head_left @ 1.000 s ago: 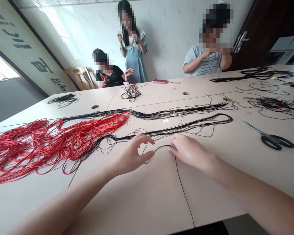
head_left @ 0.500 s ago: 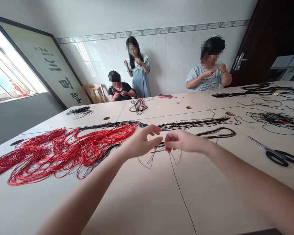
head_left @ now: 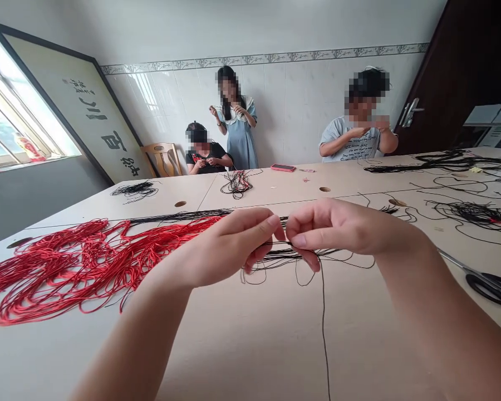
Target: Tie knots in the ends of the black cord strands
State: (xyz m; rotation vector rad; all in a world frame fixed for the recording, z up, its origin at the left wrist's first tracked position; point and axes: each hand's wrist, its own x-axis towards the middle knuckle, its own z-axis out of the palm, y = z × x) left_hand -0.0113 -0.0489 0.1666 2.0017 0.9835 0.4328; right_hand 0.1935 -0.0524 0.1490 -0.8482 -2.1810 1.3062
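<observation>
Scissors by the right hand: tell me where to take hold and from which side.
Take the scissors by their black finger loops, coming down from above on the right. They lie flat, with the blades pointing toward the right hand and the loops at the far end, so that approach keeps the fingers off the blades.

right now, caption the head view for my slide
Left hand and right hand pinch black cord over a table, red cord heaped alongside.
</observation>
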